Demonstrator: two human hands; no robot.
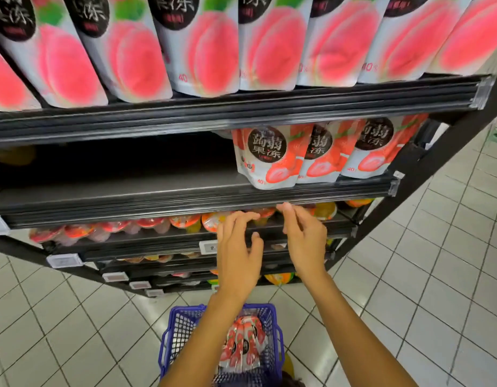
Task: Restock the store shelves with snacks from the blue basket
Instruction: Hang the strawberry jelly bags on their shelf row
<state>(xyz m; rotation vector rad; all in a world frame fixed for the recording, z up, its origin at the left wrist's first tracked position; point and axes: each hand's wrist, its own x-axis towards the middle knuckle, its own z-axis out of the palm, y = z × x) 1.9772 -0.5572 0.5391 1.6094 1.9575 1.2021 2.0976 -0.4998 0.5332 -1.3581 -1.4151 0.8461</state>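
A blue basket (183,325) stands on the tiled floor below me, with several red-and-white jelly pouches (243,344) lying in it. On the middle shelf (130,188), three matching lychee jelly pouches (272,160) stand at the right end. The shelf's left part is bare. My left hand (239,252) and my right hand (304,236) hover side by side just below that shelf's front edge, fingers relaxed, holding nothing.
Large peach jelly pouches (208,48) fill the top shelf. Jelly cups (183,222) line the lower shelves, with price tags (63,260) on the rails. The black rack's slanted side post (426,174) stands at right. White floor tiles surround the basket.
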